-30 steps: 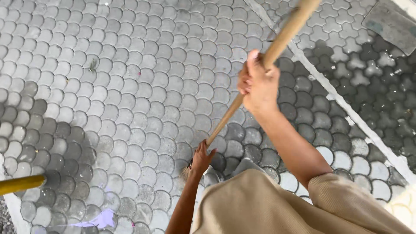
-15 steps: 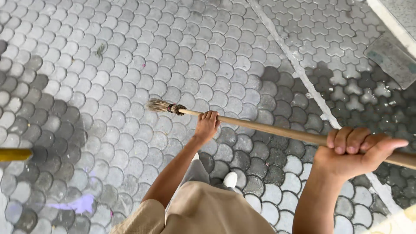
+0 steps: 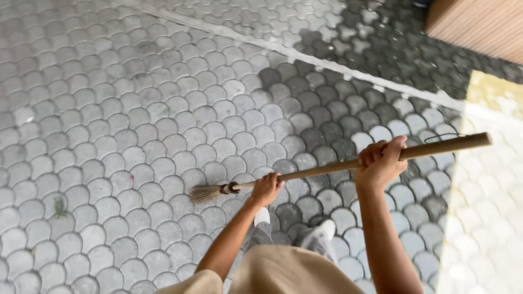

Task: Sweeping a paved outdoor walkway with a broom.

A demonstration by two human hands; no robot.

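On the grey scalloped paving-stone floor (image 3: 109,136), going left to right: a small green weed tuft (image 3: 59,207) sits in a joint at far left, well apart from the work. Next, the short brown bristle head (image 3: 206,193) of your long wooden-handled broom (image 3: 327,169) lies low over the pavers, just beside your left hand (image 3: 266,188). That hand's grip is closed round the shaft right behind the bristle binding. Below it, your grey-and-white shoes (image 3: 321,231) stand on darker, damp-looking stones. Further right, your right hand (image 3: 381,160) is closed over the shaft near its top, fingers wrapped on top, with a thin wire loop (image 3: 444,137) at the handle end. A pale painted line (image 3: 348,68) crosses the floor behind; a brown ribbed wall (image 3: 479,27) shows at top right.

Judged step: mid sweep stroke, bristles near the ground, handle almost level. Next move likely calls for keeping both grips firm, pressing the bristles down onto the stones and drawing them across. No debris is clear enough to tell.
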